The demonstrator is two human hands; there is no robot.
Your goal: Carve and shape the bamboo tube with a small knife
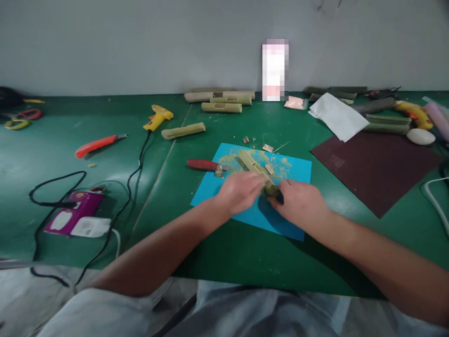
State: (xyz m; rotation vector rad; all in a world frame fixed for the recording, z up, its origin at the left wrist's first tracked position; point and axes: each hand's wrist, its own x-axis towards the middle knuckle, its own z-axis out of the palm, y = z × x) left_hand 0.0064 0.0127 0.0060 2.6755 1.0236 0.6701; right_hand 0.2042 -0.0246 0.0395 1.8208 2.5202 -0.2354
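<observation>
A piece of bamboo tube (249, 162) with openings cut in its upper side lies slantwise on a blue sheet (280, 224). My right hand (303, 201) is closed around the tube's near end. Over the tube's middle is my left hand (243, 191), its fingers pressed together; whatever they may pinch is hidden. Yellowish shavings are scattered about the tube, and a small cut chip (269, 169) lies just right of it. To the left, a red-handled carving knife (203, 164) rests partly on the sheet, beside another small chip (219, 172).
Further bamboo tubes (221, 107) lie along the wall. On the left are a yellow glue gun (157, 118), an orange utility knife (96, 146) and a purple power strip (77, 213) with cables. A brown sheet (379, 173) and white paper (337, 117) lie right.
</observation>
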